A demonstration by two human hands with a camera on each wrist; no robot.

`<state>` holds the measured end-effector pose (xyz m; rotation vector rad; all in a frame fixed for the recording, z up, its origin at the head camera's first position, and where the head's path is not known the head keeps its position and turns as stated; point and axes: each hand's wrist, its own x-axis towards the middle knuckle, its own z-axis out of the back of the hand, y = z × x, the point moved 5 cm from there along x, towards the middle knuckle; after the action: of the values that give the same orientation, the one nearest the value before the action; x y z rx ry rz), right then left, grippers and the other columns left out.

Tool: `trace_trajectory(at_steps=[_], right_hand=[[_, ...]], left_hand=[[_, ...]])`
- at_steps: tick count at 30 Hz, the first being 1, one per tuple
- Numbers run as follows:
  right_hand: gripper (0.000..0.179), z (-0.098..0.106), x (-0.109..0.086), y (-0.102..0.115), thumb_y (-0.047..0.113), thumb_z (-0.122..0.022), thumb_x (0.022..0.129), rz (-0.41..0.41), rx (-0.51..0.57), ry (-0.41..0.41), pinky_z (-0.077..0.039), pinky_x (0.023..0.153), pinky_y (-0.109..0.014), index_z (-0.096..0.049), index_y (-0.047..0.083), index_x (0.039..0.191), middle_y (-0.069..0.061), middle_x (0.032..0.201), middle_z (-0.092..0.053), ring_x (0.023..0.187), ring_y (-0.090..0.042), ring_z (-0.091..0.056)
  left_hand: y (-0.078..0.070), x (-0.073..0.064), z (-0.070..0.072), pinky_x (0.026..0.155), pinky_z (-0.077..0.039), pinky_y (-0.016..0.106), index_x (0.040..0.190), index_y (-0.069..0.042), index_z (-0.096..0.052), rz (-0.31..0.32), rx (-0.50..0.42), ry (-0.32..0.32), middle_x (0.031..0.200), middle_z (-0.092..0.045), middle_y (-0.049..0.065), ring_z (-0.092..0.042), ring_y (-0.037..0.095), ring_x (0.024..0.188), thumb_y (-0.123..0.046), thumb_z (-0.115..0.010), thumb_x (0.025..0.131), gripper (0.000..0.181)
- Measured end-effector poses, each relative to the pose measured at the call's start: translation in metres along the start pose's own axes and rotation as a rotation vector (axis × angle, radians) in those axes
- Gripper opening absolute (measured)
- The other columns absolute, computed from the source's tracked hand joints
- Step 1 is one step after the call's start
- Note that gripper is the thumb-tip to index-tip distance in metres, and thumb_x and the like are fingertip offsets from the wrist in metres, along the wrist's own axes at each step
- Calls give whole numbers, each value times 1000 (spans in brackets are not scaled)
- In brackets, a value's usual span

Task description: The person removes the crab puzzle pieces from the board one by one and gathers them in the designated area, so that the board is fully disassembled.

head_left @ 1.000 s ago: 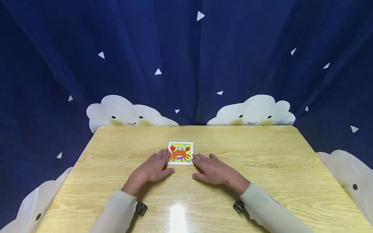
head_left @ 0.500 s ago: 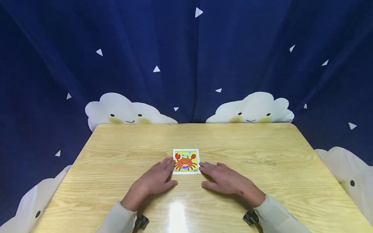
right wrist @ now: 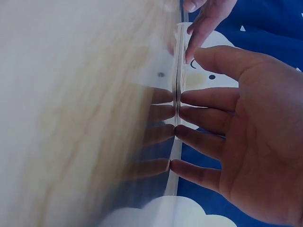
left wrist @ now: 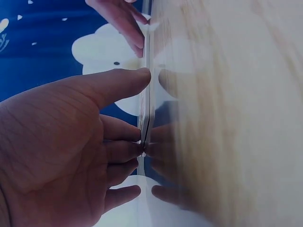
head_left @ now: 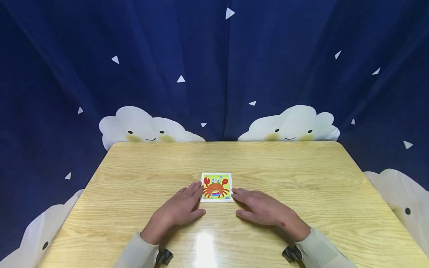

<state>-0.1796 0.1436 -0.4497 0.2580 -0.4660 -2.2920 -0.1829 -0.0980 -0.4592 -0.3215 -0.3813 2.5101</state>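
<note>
One crab picture (head_left: 216,188) between hands (head_left: 181,207) (head_left: 263,208)

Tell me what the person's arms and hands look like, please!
Long, plain, pale greyish sleeves reach down to about the wrists. A chunky little black gadget sits under each wrist. The left hand and right hand are bare, with nothing worn on the fingers that I can see.

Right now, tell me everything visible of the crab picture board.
The crab picture board is thin, squarish and white-bordered, showing an orange-red crab with raised claws and a rainbow-striped patch on yellow. It lies flat on the wood-grain table, crab upright to the wearer. The left hand touches its left edge; the right hand appears to touch its right. Material is unclear.
</note>
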Motion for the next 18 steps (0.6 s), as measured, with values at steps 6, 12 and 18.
trace_trajectory(at_steps=[6,12,18], right_hand=[[57,2,0,-2,35,-59,105,9,3,-9,-36,113,-50,-52,1,150,-16,158,-43,143,-31,-43],[52,8,3,-9,31,-61,105,-13,67,-26,-41,110,-49,-55,4,148,-11,150,-54,137,-27,-51],[37,33,25,-27,20,-59,106,-63,162,-113,-50,99,-47,-63,4,138,-9,132,-67,119,-24,-63]], left_hand=[[-1,0,1,118,-26,53,158,7,-31,3,-3,-16,164,-28,24,-23,37,152,-40,-63,101,80],[-3,2,1,119,-24,51,159,7,-25,-27,-11,-49,165,-21,26,-19,39,153,-40,-63,102,84],[-15,11,-1,119,-26,49,160,3,-30,-87,62,-58,166,-24,22,-21,37,153,-40,-61,103,78]])
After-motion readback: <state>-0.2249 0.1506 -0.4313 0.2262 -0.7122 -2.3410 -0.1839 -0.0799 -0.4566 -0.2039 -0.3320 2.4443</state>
